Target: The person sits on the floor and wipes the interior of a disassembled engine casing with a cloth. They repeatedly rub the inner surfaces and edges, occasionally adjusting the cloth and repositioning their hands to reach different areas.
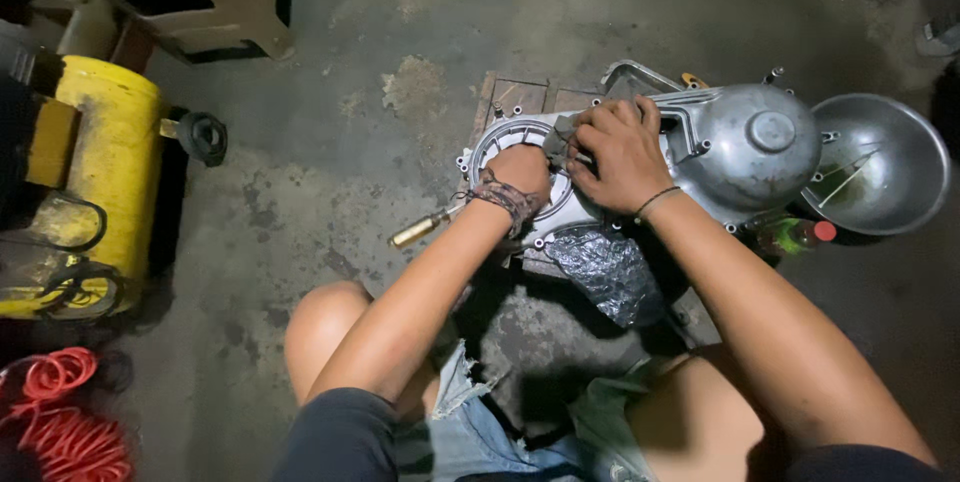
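Engine crankcase cover point(740, 147), cast aluminium, dull grey and smooth, domed at one end with a round boss and bolt lugs round the rim; flat at the other end with a ribbed circular opening. Lying on a small wooden board point(520, 97) on the rough, stained concrete floor point(330, 142), just ahead of the bent knees.

Left hand point(522, 170) resting palm down on the ribbed ring, fingers hidden beneath, so grip cannot be told; woven band at the wrist. Right hand point(622, 154) curled tight over a small dark tool point(560, 134) pressed against the cover's rim; thin cord at the wrist.

Brass-coloured cylindrical handle point(418, 230) poking out from under the left forearm, end hidden. Crumpled silvery plastic bag point(608, 270), wrinkled and glossy, just below the cover. Shallow round metal bowl point(878, 164), scuffed inside, touching the domed end. Green bottle with red cap point(797, 234) lying between bowl and cover, partly hidden. Yellow cylindrical tank point(105, 157) with black knob well apart at the left; red coiled hose point(62, 412) near the lower corner. Wooden frame point(230, 2) at the top.
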